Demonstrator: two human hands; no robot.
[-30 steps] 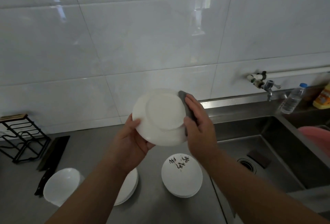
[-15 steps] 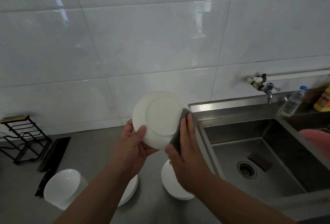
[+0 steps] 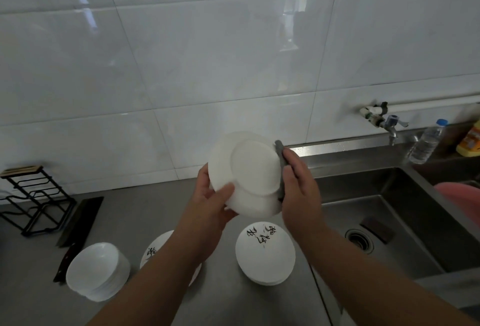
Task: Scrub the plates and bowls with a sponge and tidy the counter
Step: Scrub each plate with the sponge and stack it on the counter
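You held the plate (image 3: 249,169) above the worktop (image 3: 145,216), just left of the sink (image 3: 415,208), with its underside toward you, so your left hand (image 3: 211,195) could grip the rim and steady it while your right hand (image 3: 298,188), fingers curled, pressed the grey sponge (image 3: 280,152) to its right edge; the plate looked plain white and unmarked.

Left hand (image 3: 211,197) and right hand (image 3: 298,190) raised together, both gripping

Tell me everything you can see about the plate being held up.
The white plate is round, glossy, ceramic-looking, tilted with its underside and raised foot ring toward the camera, held above the steel counter. The left hand grips its lower-left rim, thumb on the underside; the right hand holds a grey sponge against its right edge.
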